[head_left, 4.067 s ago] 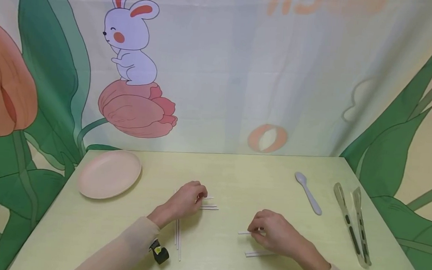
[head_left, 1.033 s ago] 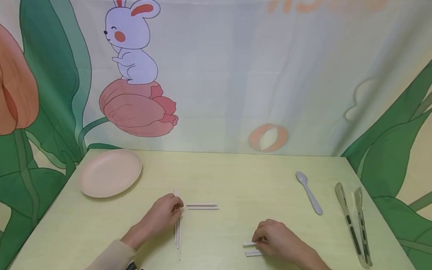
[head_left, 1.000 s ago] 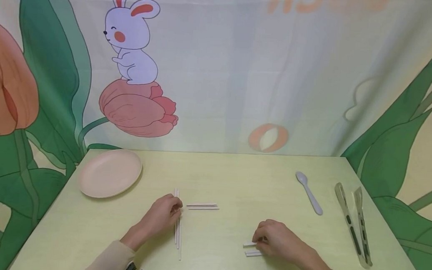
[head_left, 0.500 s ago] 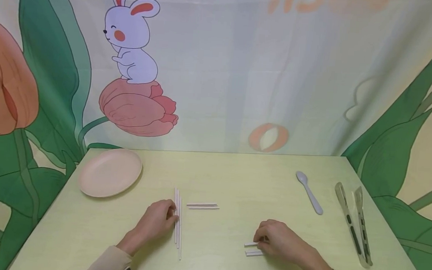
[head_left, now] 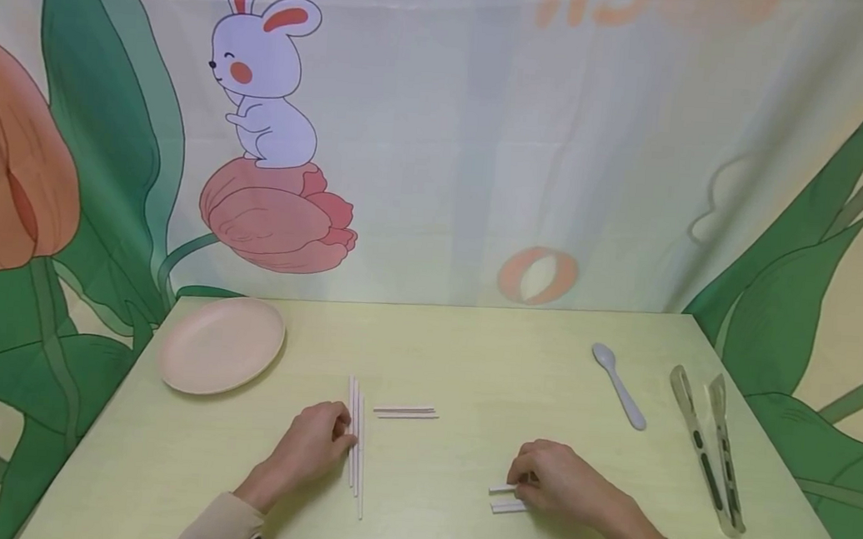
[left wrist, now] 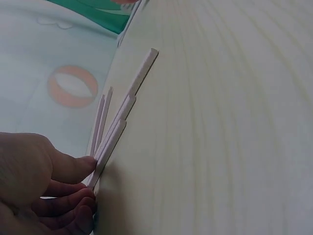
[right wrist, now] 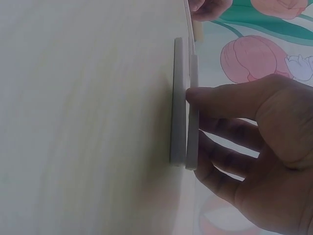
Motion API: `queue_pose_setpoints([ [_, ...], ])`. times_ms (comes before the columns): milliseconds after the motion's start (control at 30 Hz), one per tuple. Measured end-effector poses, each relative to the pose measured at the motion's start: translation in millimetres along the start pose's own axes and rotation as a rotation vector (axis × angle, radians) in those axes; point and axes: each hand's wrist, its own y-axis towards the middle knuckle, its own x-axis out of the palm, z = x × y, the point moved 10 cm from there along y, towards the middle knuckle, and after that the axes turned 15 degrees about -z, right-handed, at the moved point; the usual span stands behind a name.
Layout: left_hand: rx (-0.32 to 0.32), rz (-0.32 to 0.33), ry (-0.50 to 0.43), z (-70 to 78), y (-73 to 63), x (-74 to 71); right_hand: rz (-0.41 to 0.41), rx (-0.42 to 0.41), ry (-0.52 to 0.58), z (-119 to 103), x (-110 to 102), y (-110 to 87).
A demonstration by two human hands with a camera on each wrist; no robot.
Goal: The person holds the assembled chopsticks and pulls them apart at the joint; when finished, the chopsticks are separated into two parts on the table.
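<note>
Several long, thin pale sticks point(head_left: 360, 457) lie side by side, pointing away from me, on the table left of centre. My left hand point(head_left: 304, 447) pinches the nearest stick point(left wrist: 108, 152) of that row between thumb and fingertips. To their right, a few shorter pale sticks point(head_left: 405, 412) lie crosswise. My right hand point(head_left: 559, 483) pinches a short pale stick point(right wrist: 193, 134) between thumb and fingers. Another short stick point(right wrist: 178, 103) lies almost parallel beside it, close to the table's surface. The right hand hides part of both in the head view.
A pink plate point(head_left: 223, 347) stands at the table's back left. Toward the right lie a lavender spoon point(head_left: 619, 386) and clear-ended tongs point(head_left: 707, 456) with dark strips. A printed curtain point(head_left: 441, 136) hangs behind the table's back edge point(head_left: 429, 306).
My left hand has left the short crosswise sticks and moved left to the long ones. My right hand has brought its stick nearer me, closer to the other short one.
</note>
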Motion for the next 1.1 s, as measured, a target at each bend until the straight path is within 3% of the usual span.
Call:
queue_pose_setpoints([
  [300, -0.055, 0.007, -0.008, -8.9, -2.4, -4.0, -0.001, -0.002, 0.003, -2, -1, -0.7],
  [733, -0.097, 0.020, 0.073, -4.4, -5.0, -11.6, -0.026, 0.004, 0.012, 0, 4, 0.1],
  [1100, -0.194, -0.005, 0.099, -10.5, -2.8, -14.8, -0.053, -0.015, 0.042, 2, 8, -0.2],
])
